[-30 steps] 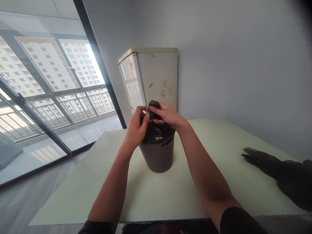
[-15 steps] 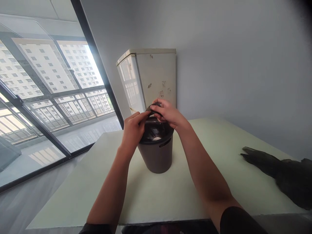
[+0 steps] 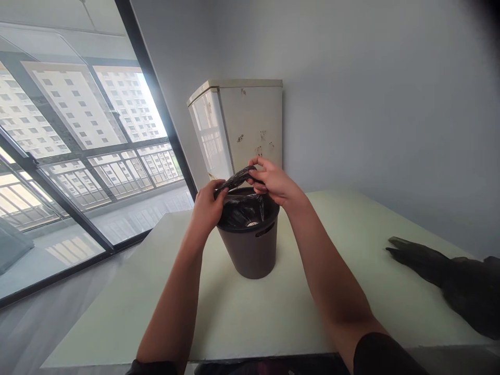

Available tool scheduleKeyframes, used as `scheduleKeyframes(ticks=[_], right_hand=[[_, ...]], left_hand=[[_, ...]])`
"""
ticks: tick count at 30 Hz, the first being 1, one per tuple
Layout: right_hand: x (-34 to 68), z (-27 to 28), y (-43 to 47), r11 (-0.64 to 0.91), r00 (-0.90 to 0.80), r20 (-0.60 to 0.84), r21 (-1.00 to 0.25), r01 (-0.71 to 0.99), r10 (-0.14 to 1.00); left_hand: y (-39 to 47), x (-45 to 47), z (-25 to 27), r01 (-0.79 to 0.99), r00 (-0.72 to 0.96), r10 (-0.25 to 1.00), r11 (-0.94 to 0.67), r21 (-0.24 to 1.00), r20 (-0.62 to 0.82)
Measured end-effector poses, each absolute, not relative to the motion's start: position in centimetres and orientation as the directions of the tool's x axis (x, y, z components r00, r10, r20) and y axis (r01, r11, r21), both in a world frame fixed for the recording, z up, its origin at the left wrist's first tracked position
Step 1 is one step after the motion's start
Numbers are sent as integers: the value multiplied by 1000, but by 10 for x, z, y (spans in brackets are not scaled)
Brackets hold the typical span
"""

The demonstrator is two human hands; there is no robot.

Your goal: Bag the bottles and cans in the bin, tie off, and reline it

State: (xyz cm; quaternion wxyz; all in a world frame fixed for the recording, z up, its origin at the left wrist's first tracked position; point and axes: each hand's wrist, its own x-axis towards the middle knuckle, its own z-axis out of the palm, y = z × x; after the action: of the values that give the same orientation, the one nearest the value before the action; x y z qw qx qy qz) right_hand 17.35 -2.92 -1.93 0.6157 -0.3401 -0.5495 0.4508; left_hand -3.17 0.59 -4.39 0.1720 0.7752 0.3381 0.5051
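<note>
A dark brown trash can (image 3: 250,255) stands upright on the pale table, a slot handle showing below its rim. A black trash bag (image 3: 236,179) lines its inside, and the bag's gathered edge is stretched above the far rim. My left hand (image 3: 210,203) pinches that edge at the can's left side. On the right, my right hand (image 3: 269,181) grips the other end of the stretch between thumb and fingers, just over the rim. Part of the can's bottom inside shows as a small light patch.
The pale green tabletop (image 3: 273,317) spreads around the can. Crumpled black plastic (image 3: 441,271) lies at the right. Behind the table stands a white refrigerator (image 3: 252,114) with marks on its side. A glass sliding door (image 3: 144,151) is at the left.
My left hand has moved left and slightly down, away from my right hand. The bag's edge between them is now drawn out longer. My right hand has shifted slightly right.
</note>
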Motion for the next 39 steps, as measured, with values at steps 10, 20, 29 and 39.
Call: scheduleKeyframes(ticks=[10,20,29,39], right_hand=[[178,-15,-45,276,-151,304,-943,-185,940],[176,-22,-32,299,-110,307,-951,-83,945],[173,-24,-32,230,-179,250,-965,-126,952],[169,-27,-30,306,-225,306,-951,-34,925]], left_hand=[[-5,-28,-34,-189,200,822,-502,844,534],[-20,-34,-24,-258,298,779,-491,832,552],[-22,-25,-29,-49,344,720,-627,777,603],[-22,-20,-34,-127,312,752,-572,810,580]])
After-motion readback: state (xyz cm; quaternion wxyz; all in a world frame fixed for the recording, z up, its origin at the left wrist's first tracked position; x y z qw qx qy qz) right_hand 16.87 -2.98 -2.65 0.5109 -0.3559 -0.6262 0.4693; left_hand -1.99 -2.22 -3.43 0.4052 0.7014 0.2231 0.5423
